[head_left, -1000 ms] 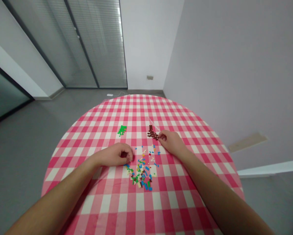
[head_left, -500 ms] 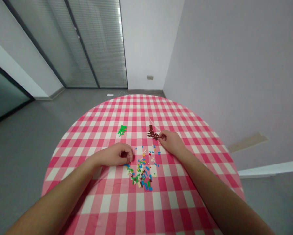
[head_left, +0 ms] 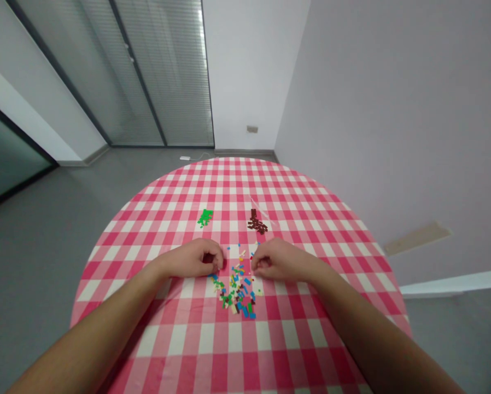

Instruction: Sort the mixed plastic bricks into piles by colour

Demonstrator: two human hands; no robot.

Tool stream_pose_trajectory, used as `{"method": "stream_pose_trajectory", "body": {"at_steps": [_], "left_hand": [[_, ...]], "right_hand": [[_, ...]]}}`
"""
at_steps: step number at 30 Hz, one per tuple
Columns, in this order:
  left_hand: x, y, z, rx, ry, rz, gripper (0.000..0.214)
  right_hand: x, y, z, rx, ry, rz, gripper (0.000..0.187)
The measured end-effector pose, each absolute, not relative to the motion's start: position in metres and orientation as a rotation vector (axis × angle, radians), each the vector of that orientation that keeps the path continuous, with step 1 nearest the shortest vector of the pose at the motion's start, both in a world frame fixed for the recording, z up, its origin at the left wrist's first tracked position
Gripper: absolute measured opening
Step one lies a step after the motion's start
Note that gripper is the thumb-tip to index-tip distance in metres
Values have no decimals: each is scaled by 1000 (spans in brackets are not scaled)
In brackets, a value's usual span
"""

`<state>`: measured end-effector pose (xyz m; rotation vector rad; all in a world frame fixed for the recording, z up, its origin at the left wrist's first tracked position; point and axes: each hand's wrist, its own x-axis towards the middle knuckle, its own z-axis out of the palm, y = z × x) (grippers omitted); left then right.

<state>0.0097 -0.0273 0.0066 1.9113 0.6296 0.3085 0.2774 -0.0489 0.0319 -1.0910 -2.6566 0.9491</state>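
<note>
Pale, plain walls (head_left: 253, 71) and a smooth grey floor (head_left: 65, 208) around a round table in a red, pink and white checked cloth (head_left: 204, 342). On the cloth, a loose scatter of small plastic building bricks (head_left: 239, 294) in blue, green, yellow, cream and brown. Beyond the scatter, to its left, a compact patch of bright green bricks (head_left: 205, 218); beyond it, slightly right, a patch of dark brown bricks (head_left: 257, 223), well apart from the green. At the scatter's left edge, a bare left hand (head_left: 216, 268), fingers curled round toward the thumb; impossible to tell whether around any brick. Over the scatter's right side, a bare right hand (head_left: 254, 269), fingers bent inward and down; contact with the bricks, and any held piece, too small to make out. Far beyond the scatter, to the left, a tall, dark-framed glass partition with slatted grey blinds (head_left: 175, 76).
</note>
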Motion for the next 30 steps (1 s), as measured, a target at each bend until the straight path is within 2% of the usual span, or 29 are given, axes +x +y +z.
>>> {"method": "stream_pose_trajectory", "body": {"at_steps": [3, 8, 14, 17, 21, 26, 30], "left_hand": [[10, -27, 6, 1901, 640, 304, 14], [10, -26, 5, 1906, 648, 294, 13], [10, -26, 4, 1906, 634, 306, 12], [10, -26, 5, 1900, 628, 311, 12], [11, -27, 9, 1917, 626, 300, 12], [15, -32, 3, 1911, 800, 369, 12], [24, -36, -3, 1961, 961, 473, 13]], "right_hand": [[269, -63, 38, -921, -2807, 1068, 27], [262, -71, 32, -877, -2893, 1065, 29], [259, -72, 25, -938, -2948, 981, 19], [259, -71, 28, -904, -2904, 1067, 13], [261, -63, 29, -878, -2588, 1202, 15], [258, -50, 13, -1226, -2015, 1064, 13], [253, -45, -4, -1267, -1728, 1223, 13]]}}
